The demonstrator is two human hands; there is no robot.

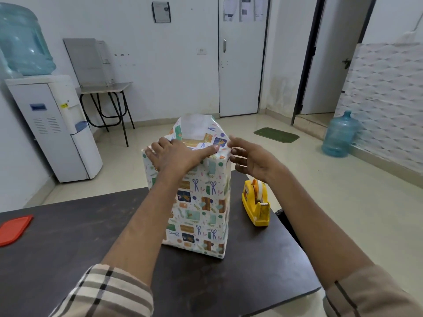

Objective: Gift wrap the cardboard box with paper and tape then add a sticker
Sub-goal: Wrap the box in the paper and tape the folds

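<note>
Folding in the top end of the cardboard box point(201, 213), upright on a dark table point(68, 236): sides are papered, but the far flap point(196, 126) stands unfolded, and top taping and the sticker seemingly remain. The left hand point(174, 154) presses the folded paper, fingers straight and spread. The right hand point(251, 159), fingers loosely apart, touches the top right corner. A yellow tape dispenser point(256, 202) sits nearby.

Centre of frame: left hand point(176, 154) presses flat on the tall patterned-paper-wrapped box point(201, 209); right hand point(254, 159) touches its upper right corner; yellow plastic tape dispenser point(256, 202) stands at right.
</note>
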